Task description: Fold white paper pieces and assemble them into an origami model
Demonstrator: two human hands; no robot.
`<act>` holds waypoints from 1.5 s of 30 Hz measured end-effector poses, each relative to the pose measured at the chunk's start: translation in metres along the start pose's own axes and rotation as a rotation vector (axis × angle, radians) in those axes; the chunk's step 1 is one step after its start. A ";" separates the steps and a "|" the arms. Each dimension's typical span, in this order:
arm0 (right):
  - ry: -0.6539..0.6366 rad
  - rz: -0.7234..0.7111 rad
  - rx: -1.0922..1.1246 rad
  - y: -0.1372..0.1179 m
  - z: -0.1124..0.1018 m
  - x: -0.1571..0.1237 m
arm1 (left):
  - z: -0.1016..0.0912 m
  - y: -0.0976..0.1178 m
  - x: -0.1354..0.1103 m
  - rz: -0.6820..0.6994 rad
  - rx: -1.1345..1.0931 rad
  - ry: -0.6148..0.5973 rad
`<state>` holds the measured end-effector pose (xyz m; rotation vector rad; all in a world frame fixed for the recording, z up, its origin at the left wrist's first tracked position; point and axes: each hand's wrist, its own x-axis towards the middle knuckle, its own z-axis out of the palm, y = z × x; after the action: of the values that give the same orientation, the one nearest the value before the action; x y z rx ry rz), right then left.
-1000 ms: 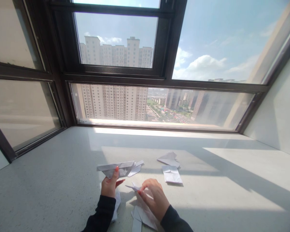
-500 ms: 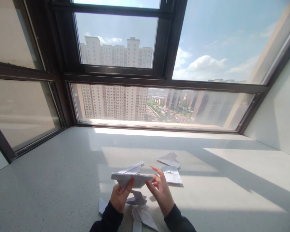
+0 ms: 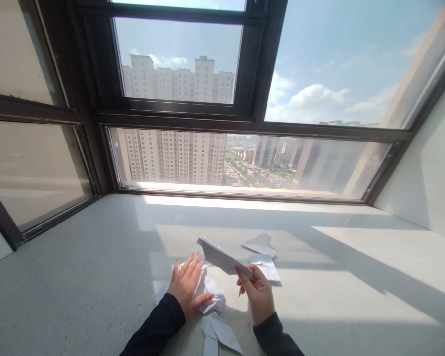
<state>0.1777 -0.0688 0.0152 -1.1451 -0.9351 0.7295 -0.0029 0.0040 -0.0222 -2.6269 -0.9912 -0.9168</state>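
Observation:
My right hand (image 3: 260,291) pinches one end of a folded white paper (image 3: 222,257) between thumb and fingers, holding it tilted above the sill, its far end up to the left. With fingers spread, my left hand (image 3: 187,288) lies over other folded paper pieces (image 3: 213,292) and partly hides them. Nearer to me, between my forearms, lies another folded paper piece (image 3: 220,333). Just beyond my right hand is a squarish folded paper (image 3: 266,269), and behind that a pointed folded paper (image 3: 260,244).
All of this is on a pale speckled window sill (image 3: 337,306) striped with sunlight and shadow. A dark window frame (image 3: 193,121) runs along the back and left side, with tall buildings outside. A white wall (image 3: 426,163) rises at the right.
My left hand has let go of the folded paper and moved down onto the pieces below. The paper is now in my right hand alone, turned to a slant.

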 end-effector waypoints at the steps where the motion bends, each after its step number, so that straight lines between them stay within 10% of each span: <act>1: 0.006 -0.005 -0.004 0.000 -0.001 0.000 | 0.007 -0.001 -0.004 0.010 0.080 0.020; 5: -0.001 -0.005 -0.028 -0.001 0.001 -0.003 | 0.014 0.005 -0.008 -0.050 0.172 0.054; 13: 0.014 -0.057 -0.094 -0.003 0.006 -0.008 | -0.039 0.027 0.011 -0.341 0.010 -0.195; 26: -0.028 -0.031 -0.119 0.001 0.004 -0.006 | -0.034 0.025 0.014 -0.562 -0.094 -0.323; 45: 0.088 -0.069 -0.109 -0.002 0.006 -0.007 | -0.042 0.018 0.018 -0.687 -0.621 0.119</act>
<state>0.1693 -0.0726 0.0162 -1.2249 -0.9451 0.5735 -0.0012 -0.0155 0.0228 -2.6320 -1.8827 -1.7453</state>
